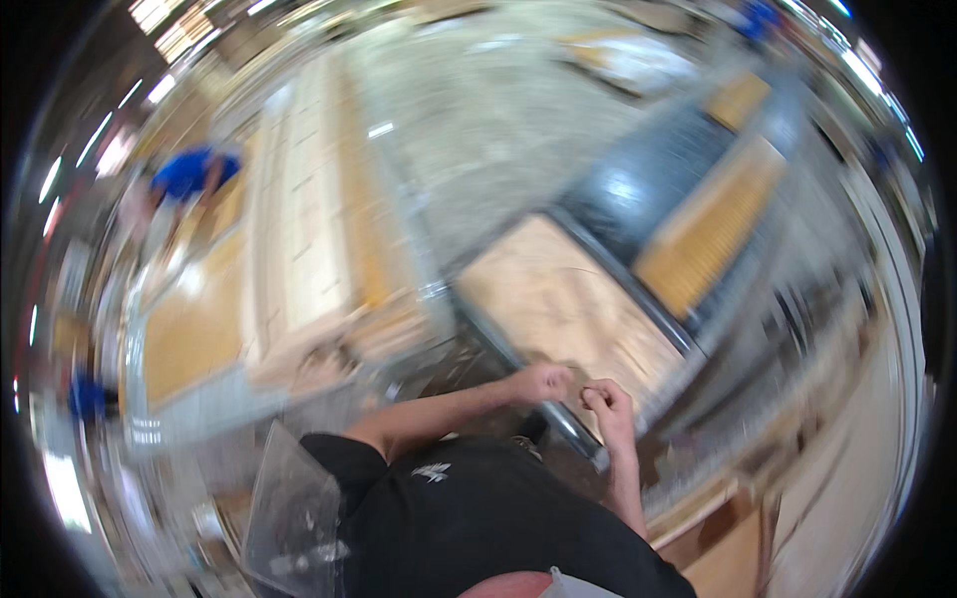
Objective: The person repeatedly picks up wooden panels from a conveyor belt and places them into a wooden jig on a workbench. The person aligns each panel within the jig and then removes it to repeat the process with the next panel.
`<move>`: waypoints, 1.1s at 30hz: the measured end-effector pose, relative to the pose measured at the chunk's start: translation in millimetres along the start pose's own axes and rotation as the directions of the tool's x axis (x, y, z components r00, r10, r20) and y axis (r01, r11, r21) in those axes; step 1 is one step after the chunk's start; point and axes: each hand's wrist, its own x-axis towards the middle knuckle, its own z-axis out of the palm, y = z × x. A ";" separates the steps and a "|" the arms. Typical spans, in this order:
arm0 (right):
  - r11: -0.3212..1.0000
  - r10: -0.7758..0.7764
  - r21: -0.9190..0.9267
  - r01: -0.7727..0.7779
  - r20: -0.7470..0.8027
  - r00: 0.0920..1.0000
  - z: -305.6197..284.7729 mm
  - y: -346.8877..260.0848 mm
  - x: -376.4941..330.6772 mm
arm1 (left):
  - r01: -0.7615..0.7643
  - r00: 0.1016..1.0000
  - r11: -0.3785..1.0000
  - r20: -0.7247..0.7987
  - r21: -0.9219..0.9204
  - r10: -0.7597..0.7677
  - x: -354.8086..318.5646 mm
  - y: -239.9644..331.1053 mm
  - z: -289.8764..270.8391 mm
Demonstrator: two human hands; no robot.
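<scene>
My left hand (544,382) is closed, fingers curled, just over the near edge of a pale wooden panel (563,294). Close beside it on the right, my right hand (610,403) is curled with thumb and fingers pressed together in a pinch. A narrow gap separates the two hands. Motion blur hides what either one holds, if anything. The panel lies flat on a dark-edged machine table (495,339), and brownish smudges mark its surface.
Beyond the panel is a dark machine bed (623,194) bearing a ribbed yellow-brown piece (710,239). Long pale boards (314,199) are stacked at left. A person in blue (194,177) bends over farther left. Wooden framing (723,508) stands at lower right.
</scene>
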 end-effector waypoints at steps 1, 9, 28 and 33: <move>0.999 0.018 -0.053 -0.010 0.160 0.987 19.9 -6.5 7.4 | 0.074 0.997 0.996 -0.025 0.046 -0.073 -48.3 -9.2 -6.6; 0.820 0.092 -0.265 0.507 0.936 0.339 298.2 -21.5 -35.3 | 0.608 0.691 0.784 -0.569 0.123 -0.447 -425.9 -99.3 -35.1; 0.417 -0.156 -0.886 0.201 0.148 0.977 945.1 62.7 107.2 | 0.137 -0.202 0.818 -0.825 -0.558 -0.529 -804.2 -147.5 20.4; 0.194 -0.031 -0.912 0.362 0.363 0.931 919.3 56.0 153.2 | -0.217 -0.352 0.785 -0.703 -0.580 -0.618 -797.8 -166.4 53.8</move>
